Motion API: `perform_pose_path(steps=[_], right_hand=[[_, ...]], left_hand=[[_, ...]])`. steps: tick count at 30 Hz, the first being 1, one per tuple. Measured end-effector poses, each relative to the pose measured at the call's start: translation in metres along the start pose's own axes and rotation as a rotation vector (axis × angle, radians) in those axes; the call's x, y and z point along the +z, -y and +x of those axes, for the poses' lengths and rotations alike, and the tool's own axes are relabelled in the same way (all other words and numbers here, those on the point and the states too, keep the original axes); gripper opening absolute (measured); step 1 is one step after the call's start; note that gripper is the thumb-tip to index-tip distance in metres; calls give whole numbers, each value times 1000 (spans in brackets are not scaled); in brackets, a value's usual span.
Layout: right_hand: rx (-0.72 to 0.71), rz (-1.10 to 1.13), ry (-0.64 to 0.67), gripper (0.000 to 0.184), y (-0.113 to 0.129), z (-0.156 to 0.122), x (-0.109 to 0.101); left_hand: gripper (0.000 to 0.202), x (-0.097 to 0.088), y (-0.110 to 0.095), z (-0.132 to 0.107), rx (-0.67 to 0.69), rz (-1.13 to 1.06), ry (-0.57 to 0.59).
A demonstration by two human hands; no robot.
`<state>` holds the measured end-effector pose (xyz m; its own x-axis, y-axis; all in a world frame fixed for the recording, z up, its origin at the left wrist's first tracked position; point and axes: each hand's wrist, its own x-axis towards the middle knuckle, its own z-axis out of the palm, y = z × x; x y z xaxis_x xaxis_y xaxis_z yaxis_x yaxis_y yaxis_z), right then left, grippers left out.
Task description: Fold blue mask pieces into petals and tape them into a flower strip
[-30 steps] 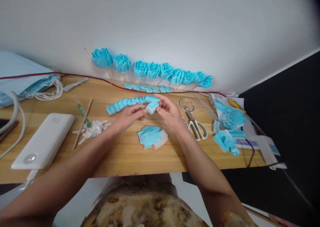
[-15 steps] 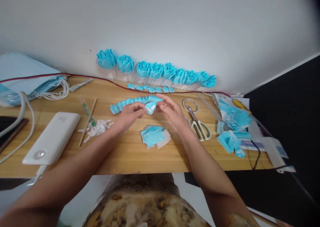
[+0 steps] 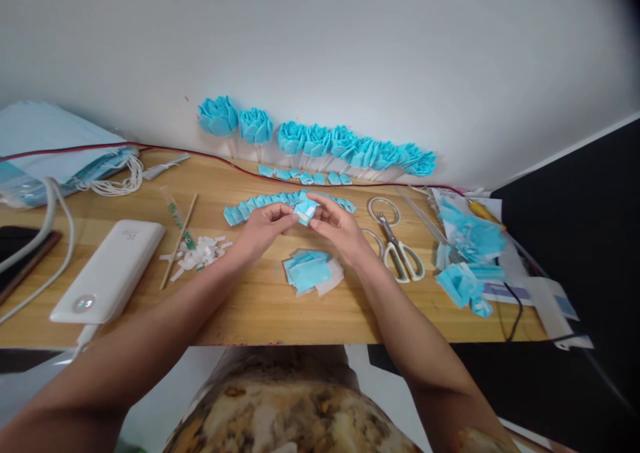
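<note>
Between my two hands, above the middle of the table, is a small folded blue piece of fabric [image 3: 305, 211] with white patches on it. My left hand [image 3: 270, 226] pinches its left side between thumb and fingers. On its right side the thumb and fingers of my right hand [image 3: 337, 225] close on it. Behind the hands runs a curved row of folded blue petals [image 3: 245, 209], partly hidden by them. In front lies a pile of cut blue and white fabric pieces [image 3: 309, 273].
Blue fabric flowers [image 3: 293, 137] on sticks lean along the wall. Scissors [image 3: 400, 250] and tape rolls [image 3: 384, 211] lie to the right, near blue scraps [image 3: 465, 286]. Leftward are a wooden stick [image 3: 179, 240], white scraps [image 3: 203, 253] and a white power bank [image 3: 109, 271].
The right hand's fingers have closed in on the folded blue piece, and its white patches show at a different angle. The whole view has shifted slightly.
</note>
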<state>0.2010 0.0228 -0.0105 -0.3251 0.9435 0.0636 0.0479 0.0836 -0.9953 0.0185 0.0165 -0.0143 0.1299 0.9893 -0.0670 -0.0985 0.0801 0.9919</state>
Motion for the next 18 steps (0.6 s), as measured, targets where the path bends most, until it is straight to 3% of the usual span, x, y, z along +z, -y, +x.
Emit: perform_pose_path(steps=[7, 11, 14, 16, 18], right_hand=[[39, 8, -60, 40, -2, 1, -6], [39, -26, -22, 20, -4, 1, 0], [27, -115, 0, 20, -3, 1, 0], [-5, -201, -45, 20, 0, 3, -10], [-52, -267, -171, 27, 5, 4, -29]], left_hand=[[24, -2, 4, 3, 34, -16, -61], [25, -2, 4, 3, 36, -2, -71], [25, -2, 3, 3, 30, 16, -89], [24, -3, 2, 3, 41, 16, -113], [23, -5, 2, 4, 47, -13, -145]])
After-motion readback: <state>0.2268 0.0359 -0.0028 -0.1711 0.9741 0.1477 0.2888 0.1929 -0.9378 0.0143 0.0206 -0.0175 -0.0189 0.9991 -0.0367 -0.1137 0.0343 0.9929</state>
